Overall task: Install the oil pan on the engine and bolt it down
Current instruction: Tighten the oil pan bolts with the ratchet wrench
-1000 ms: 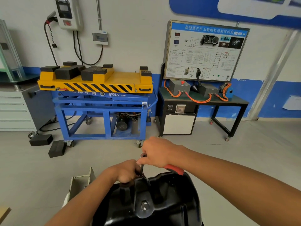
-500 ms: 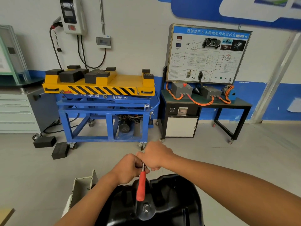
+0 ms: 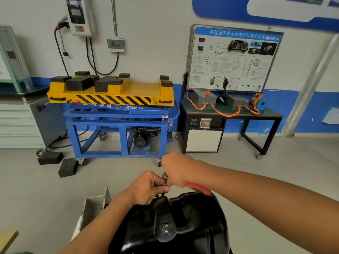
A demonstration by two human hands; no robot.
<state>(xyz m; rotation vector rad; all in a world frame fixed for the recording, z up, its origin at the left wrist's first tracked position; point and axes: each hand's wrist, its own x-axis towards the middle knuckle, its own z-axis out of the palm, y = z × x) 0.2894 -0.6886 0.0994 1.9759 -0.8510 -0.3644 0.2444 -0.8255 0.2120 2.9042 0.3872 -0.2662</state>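
Mid-bolting the oil pan (image 3: pixel 183 226), the right hand (image 3: pixel 176 169) grips the ratchet (image 3: pixel 199 189), the left hand (image 3: pixel 148 186) pinches its shaft (image 3: pixel 164 180); next, likely a tightening swing.

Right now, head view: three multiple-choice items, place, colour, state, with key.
1. The black blocks on the floor lie: A) by the left foot of the blue stand; B) under the black bench; C) on the grey cabinet.
2. The wrench handle is: A) blue; B) yellow; C) red.
3. The left hand: A) lies flat on the floor; B) pinches the wrench shaft; C) hangs open.
Key: 1A, beside its left wheel; 2C, red shows under the right hand; 3B, fingers curl round it above the oil pan.
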